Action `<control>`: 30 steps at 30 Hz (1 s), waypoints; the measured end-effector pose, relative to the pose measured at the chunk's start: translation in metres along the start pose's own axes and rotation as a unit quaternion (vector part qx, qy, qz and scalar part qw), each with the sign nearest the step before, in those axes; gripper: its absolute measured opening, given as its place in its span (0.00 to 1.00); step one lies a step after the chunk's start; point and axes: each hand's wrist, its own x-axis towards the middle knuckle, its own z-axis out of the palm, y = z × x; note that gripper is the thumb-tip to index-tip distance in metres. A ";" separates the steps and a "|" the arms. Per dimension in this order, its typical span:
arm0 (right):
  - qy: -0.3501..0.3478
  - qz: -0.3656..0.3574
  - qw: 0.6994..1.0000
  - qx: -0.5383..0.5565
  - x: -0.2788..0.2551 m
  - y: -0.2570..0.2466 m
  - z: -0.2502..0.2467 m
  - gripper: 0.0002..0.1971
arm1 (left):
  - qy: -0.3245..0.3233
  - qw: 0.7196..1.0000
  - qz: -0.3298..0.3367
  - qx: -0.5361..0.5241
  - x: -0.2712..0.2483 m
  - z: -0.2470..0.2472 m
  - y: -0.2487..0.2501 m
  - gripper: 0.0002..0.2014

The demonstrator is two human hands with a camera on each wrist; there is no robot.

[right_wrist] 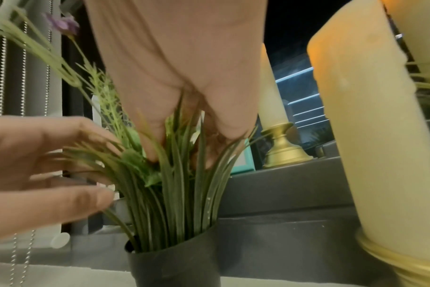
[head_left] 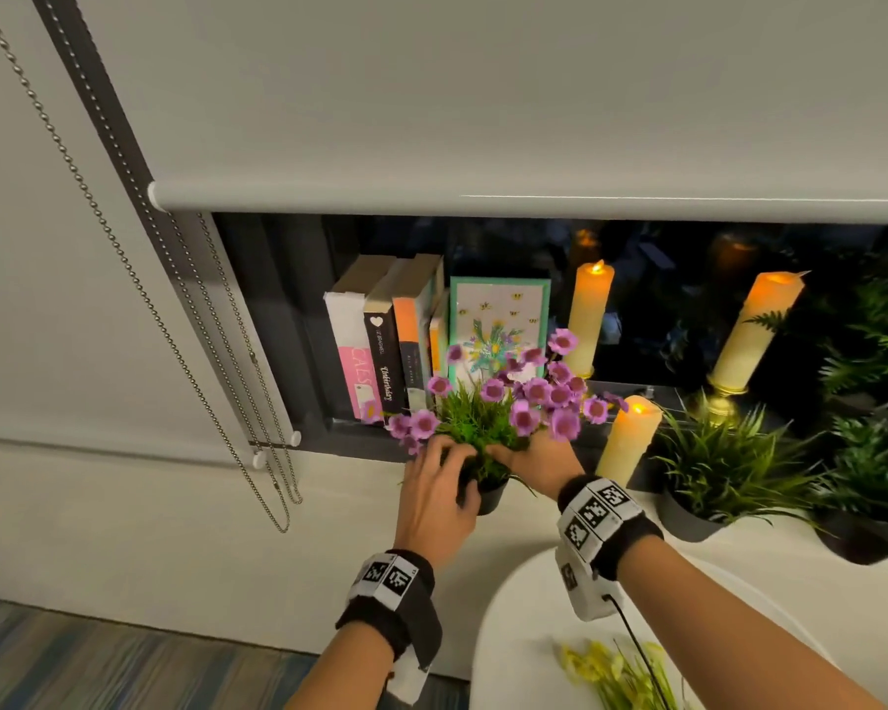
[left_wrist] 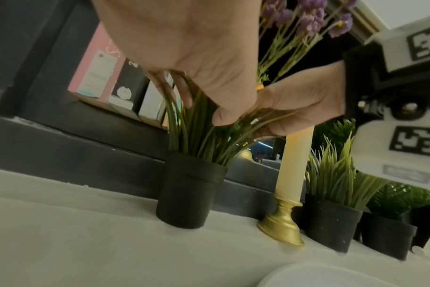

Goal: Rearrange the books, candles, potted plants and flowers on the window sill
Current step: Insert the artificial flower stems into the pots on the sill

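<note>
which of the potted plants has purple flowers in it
The leftmost potted plant, between both hands; the other pots to its right hold only green leaves.

Window sill (head_left: 360, 443): dark upper ledge, white lower one.

Books (head_left: 380, 345): four or five upright at 10 o'clock, spines out. Teal-framed floral card (head_left: 498, 320) stands beside them, face out.

Black pot of green grass (head_left: 488, 491) at centre, upright on the white ledge. Purple flower sprig (head_left: 529, 397) stands in the grass.

Candles: three cream, lit, on gold holders. One (head_left: 590, 320) at 12 o'clock, one (head_left: 629, 438) just right of the pot, one (head_left: 754, 330) at 2 o'clock, tilted.

More potted greens: grass pot (head_left: 708, 484) at 3 o'clock, ferns (head_left: 872, 453) beyond.
</note>
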 end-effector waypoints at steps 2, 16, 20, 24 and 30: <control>-0.011 -0.014 1.000 0.010 -0.005 0.000 -0.005 0.21 | 0.021 0.999 -0.032 -0.019 0.002 -0.010 0.000 0.19; 0.056 -0.008 0.997 0.044 -0.019 0.006 -0.025 0.23 | -0.004 0.998 -0.067 0.003 0.007 -0.021 0.007 0.19; 0.078 -0.004 0.996 0.042 -0.023 0.010 -0.030 0.21 | 0.030 0.997 -0.069 0.018 0.008 -0.023 0.015 0.16; 0.090 -0.015 0.994 0.054 -0.032 0.018 -0.040 0.20 | 0.072 0.995 -0.065 0.027 0.005 -0.027 0.027 0.13; 0.109 -0.002 0.991 0.078 -0.061 0.044 -0.061 0.18 | 0.124 0.989 -0.068 0.038 -0.006 -0.026 0.050 0.11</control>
